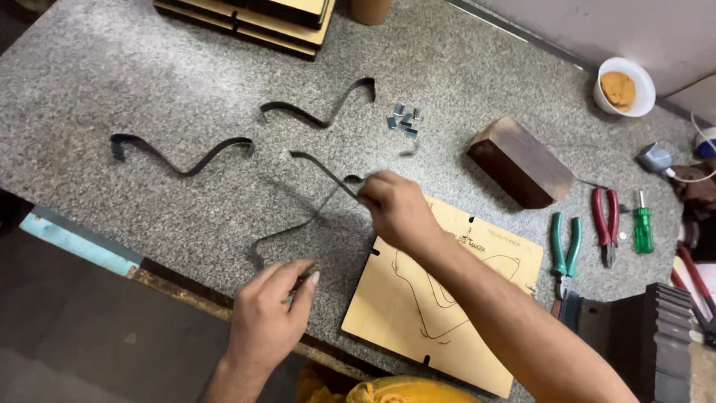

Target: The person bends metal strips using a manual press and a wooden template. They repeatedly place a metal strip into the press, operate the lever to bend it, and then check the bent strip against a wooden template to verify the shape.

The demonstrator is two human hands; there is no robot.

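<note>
two bent strips (183,155) (317,108) lie mid-counter, clips (403,120) right of them. block (520,160) further right, board (447,295) at the near edge, pliers (565,252) by the right edge.

Motion-blurred metal strip (313,216), ends hidden under both hands' fingers (302,287); dark block (649,343) cut off at right

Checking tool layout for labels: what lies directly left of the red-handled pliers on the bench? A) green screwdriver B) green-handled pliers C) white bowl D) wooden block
B: the green-handled pliers lie just left of the red-handled pliers; the green screwdriver sits on their right, while the wooden block and the white bowl lie farther up the bench.
</note>
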